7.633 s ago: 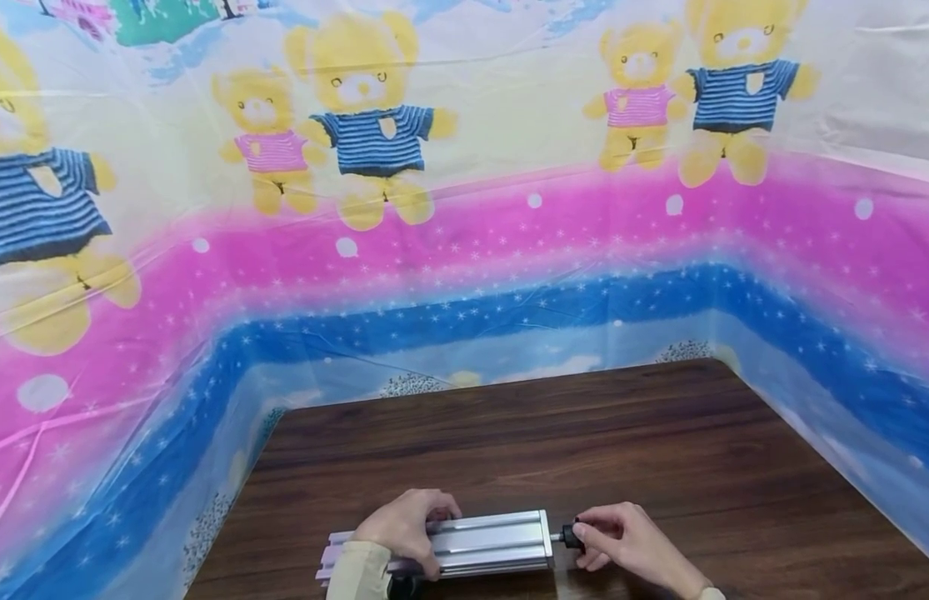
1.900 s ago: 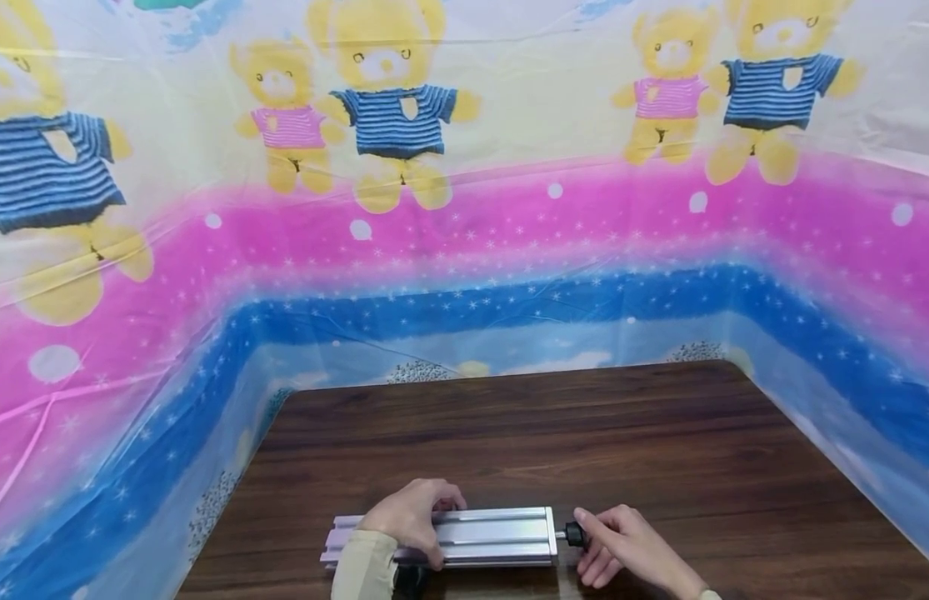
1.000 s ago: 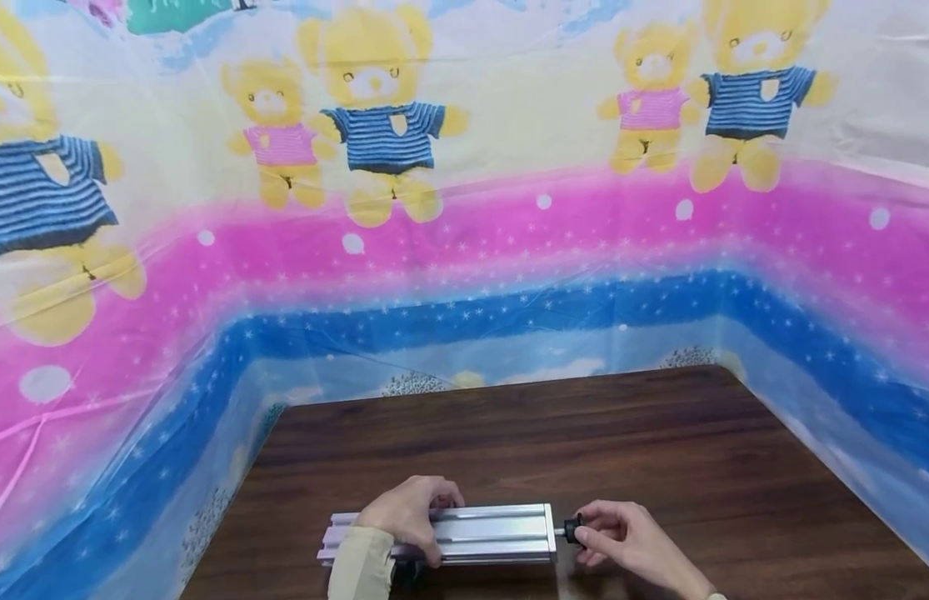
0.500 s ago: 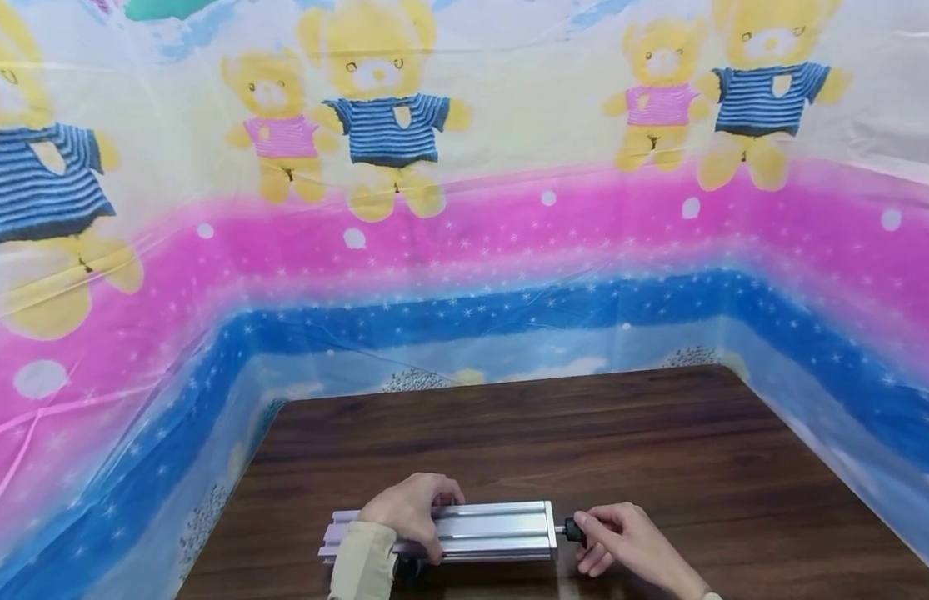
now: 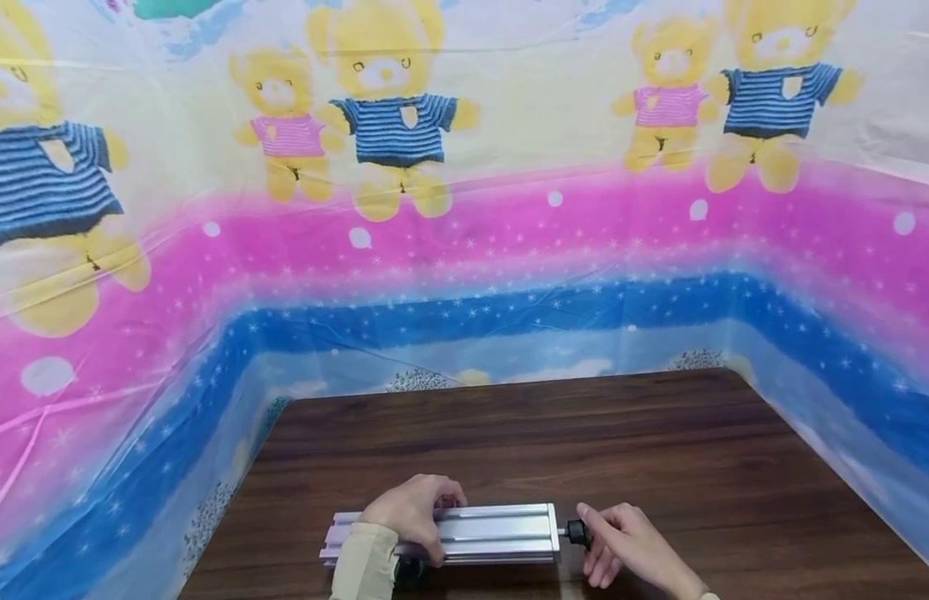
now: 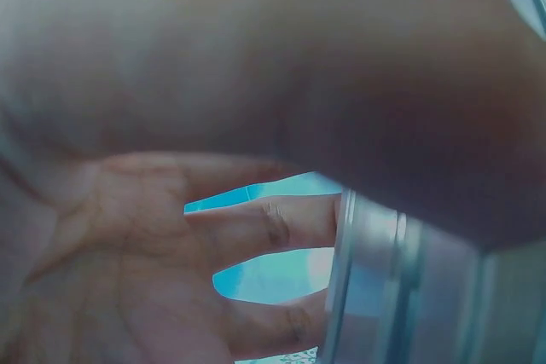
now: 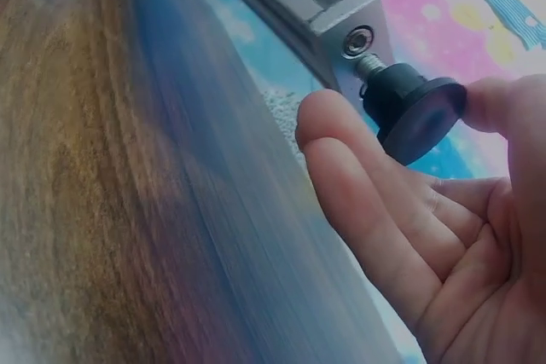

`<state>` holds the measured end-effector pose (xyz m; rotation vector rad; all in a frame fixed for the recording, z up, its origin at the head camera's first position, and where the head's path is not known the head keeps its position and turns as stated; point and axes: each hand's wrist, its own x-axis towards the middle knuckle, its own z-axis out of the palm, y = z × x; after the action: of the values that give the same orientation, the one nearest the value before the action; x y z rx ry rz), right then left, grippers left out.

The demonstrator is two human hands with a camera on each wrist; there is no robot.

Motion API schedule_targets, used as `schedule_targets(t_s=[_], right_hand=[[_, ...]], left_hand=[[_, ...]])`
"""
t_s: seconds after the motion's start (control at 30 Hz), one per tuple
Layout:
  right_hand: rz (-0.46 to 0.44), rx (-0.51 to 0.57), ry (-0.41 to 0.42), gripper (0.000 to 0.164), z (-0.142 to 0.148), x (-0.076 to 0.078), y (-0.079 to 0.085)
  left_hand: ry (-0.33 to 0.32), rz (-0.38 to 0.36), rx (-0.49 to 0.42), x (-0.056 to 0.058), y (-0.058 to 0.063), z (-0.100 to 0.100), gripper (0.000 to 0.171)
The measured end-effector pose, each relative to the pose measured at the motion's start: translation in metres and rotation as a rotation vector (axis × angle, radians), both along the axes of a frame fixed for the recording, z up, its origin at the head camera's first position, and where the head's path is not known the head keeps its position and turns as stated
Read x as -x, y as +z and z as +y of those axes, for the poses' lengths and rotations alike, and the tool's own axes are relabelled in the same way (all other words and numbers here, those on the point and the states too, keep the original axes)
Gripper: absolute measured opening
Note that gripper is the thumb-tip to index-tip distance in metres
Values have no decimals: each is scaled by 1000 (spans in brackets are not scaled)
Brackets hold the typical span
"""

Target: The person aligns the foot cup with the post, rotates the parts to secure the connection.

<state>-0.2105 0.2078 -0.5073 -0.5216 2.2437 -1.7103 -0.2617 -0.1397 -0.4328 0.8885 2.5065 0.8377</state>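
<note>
A silver aluminium profile (image 5: pixel 497 533) lies lengthwise near the table's front edge, with a flat plate on its right end. My left hand (image 5: pixel 410 512) grips it from above, thumb on the near side and fingers over the far side. Out of the end plate sticks the threaded stud of a black levelling foot (image 7: pixel 414 112), its round base facing right. My right hand (image 5: pixel 629 542) has its thumb on one edge of that base and curled fingers on the other side. In the left wrist view, fingertips meet the profile (image 6: pixel 375 296); the palm hides much.
Another black part (image 5: pixel 412 570) shows beneath my left wrist, partly hidden by the sleeve (image 5: pixel 365 560). The dark wooden table (image 5: pixel 539 442) extends behind the profile. A printed bear curtain (image 5: pixel 494 242) hangs along its back and sides.
My right thumb and fingers shift back and forth around the levelling foot; now the thumb is higher and the fingers lower than one second ago. My left hand keeps its grip on the profile.
</note>
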Motion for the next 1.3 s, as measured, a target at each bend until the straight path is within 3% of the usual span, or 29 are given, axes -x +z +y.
schedule_targets(t_s=[0.13, 0.23, 0.33, 0.43, 0.57, 0.7, 0.87, 1.3], right_hand=[[-34, -42, -16, 66, 2, -2, 0], [-38, -35, -8, 57, 8, -2, 0], [7, -24, 10, 44, 12, -3, 2], [80, -15, 28, 49, 12, -3, 3], [128, 23, 66, 41, 10, -3, 2], [82, 91, 100, 38, 10, -2, 2], [66, 80, 110, 36, 9, -1, 1], [-80, 39, 61, 62, 7, -4, -6]], left_hand=[[8, 1, -3, -1, 2, 0, 58], [8, -2, -6, -2, 3, -1, 58], [10, -10, -11, -2, 3, -1, 58], [12, -13, -7, -2, 2, -1, 57], [16, -9, 7, -3, 0, -1, 57], [13, -17, -5, -2, 0, -1, 58], [3, -19, -21, -1, 0, 0, 58], [5, -8, 2, -1, -3, 4, 59]])
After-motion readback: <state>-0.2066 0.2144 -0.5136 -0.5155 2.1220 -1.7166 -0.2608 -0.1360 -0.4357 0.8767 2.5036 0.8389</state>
